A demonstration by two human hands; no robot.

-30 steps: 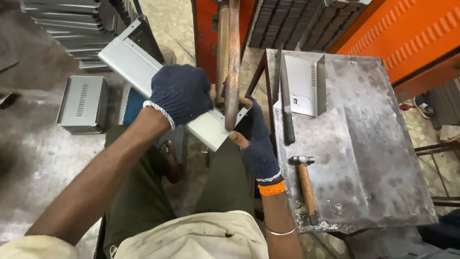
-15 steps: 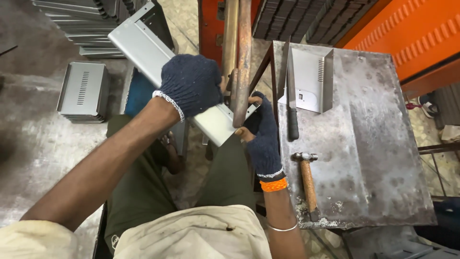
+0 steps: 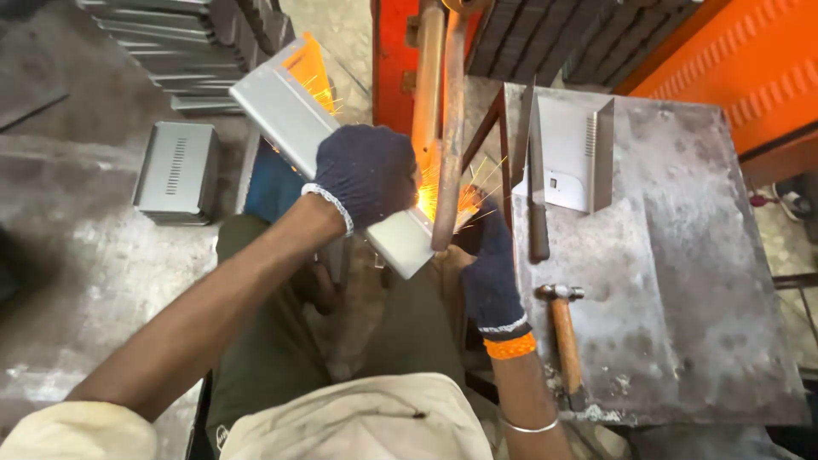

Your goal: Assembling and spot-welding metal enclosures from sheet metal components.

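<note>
Left hand (image 3: 368, 175) gripping metal panel (image 3: 324, 145), right hand (image 3: 490, 268) clasping its sparking end, rods (image 3: 439, 128) between, hammer (image 3: 562, 328) beside

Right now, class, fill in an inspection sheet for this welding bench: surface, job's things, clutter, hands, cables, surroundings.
Surface: grey metal table, scuffed and stained.
Job's things: long grey sheet-metal channel pressed against upright rusty bars; sparks fly at the contact.
Clutter: wooden-handled hammer, dark flat bar and folded metal bracket on the table.
Hands: left hand, dark glove, grips the channel; right hand, dark glove, under its lower end.
Cables: nothing seen.
Surroundings: vented metal box on the floor, stacked metal parts, orange machine panel.
</note>
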